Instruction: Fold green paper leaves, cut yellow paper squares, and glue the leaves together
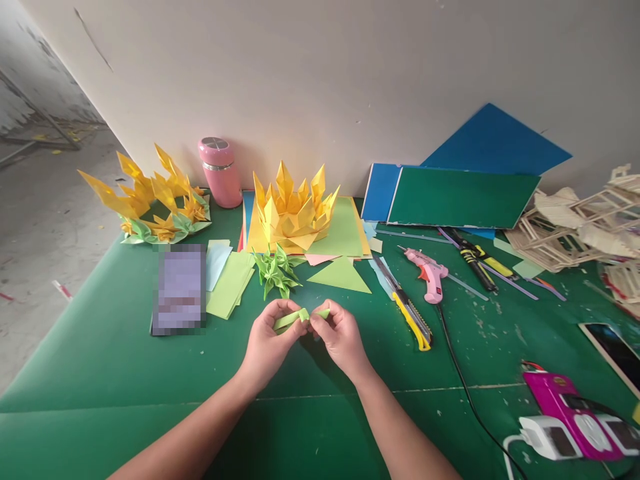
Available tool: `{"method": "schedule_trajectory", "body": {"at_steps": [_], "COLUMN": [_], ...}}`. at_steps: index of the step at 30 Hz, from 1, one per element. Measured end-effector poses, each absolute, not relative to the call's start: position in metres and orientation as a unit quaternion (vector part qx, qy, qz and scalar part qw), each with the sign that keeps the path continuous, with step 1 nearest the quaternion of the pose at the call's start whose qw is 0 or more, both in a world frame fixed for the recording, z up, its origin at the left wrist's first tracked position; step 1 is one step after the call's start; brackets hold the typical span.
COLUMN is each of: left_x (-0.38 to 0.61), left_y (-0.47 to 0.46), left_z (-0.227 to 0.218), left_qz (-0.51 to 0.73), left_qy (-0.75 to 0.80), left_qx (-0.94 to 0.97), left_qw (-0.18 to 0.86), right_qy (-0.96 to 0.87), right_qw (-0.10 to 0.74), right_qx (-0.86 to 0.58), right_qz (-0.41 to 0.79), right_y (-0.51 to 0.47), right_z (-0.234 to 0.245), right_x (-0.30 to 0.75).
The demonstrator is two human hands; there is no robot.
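Between my two hands is a small folded piece of light green paper point(289, 319). My left hand point(273, 337) pinches its left part, thumb against fingers. My right hand point(342, 333) grips the pointed right end between thumb and forefinger. Just beyond the hands lies a cluster of green folded paper leaves point(275, 272), with a light green paper triangle point(343, 275) to its right. Behind them a yellow folded paper crown point(295, 217) sits on stacked coloured sheets point(349, 227). To the left is a stack of light green paper slips point(227, 290).
A yellow utility knife point(411, 319) and a pink glue gun point(429, 275) with a trailing cord lie to the right. Farther right are a magenta power strip point(563, 403) and a phone point(613, 353). A second yellow paper crown point(175, 217) and a pink flask point(223, 177) stand back left.
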State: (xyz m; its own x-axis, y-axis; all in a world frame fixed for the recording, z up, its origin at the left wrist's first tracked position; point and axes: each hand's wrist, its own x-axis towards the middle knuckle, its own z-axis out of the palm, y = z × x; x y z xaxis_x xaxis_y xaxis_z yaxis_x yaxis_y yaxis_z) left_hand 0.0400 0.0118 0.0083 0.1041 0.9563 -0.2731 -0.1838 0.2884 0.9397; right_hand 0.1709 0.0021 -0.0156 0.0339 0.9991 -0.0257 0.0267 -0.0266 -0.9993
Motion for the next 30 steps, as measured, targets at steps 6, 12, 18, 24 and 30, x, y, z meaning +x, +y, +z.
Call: {"method": "schedule_trajectory", "body": {"at_steps": [6,12,18,24,30], "left_x": [0.034,0.031,0.033,0.034,0.034], "left_y": [0.016,0.020,0.019,0.017,0.019], "left_z": [0.006,0.009,0.011,0.009,0.003], "left_qz": [0.445,0.405,0.413,0.421,0.470], "left_qy": [0.530,0.548,0.497,0.479,0.466], "left_qx": [0.446,0.454,0.383,0.344,0.363], "left_qw": [0.568,0.574,0.660,0.689,0.656], "right_qy": [-0.642,-0.656,-0.644,-0.662,-0.607], "right_qw": [0.498,0.501,0.517,0.523,0.529], "right_qx": [-0.472,-0.454,-0.451,-0.427,-0.448], "right_qz": [0.342,0.336,0.339,0.324,0.390], "right_y": [-0.001,0.001,0.003,0.002,0.002], "right_z": [-0.004,-0.003,-0.007,-0.006,-0.004], "right_x": [0.174,0.179,0.181,0.183,0.183]}}
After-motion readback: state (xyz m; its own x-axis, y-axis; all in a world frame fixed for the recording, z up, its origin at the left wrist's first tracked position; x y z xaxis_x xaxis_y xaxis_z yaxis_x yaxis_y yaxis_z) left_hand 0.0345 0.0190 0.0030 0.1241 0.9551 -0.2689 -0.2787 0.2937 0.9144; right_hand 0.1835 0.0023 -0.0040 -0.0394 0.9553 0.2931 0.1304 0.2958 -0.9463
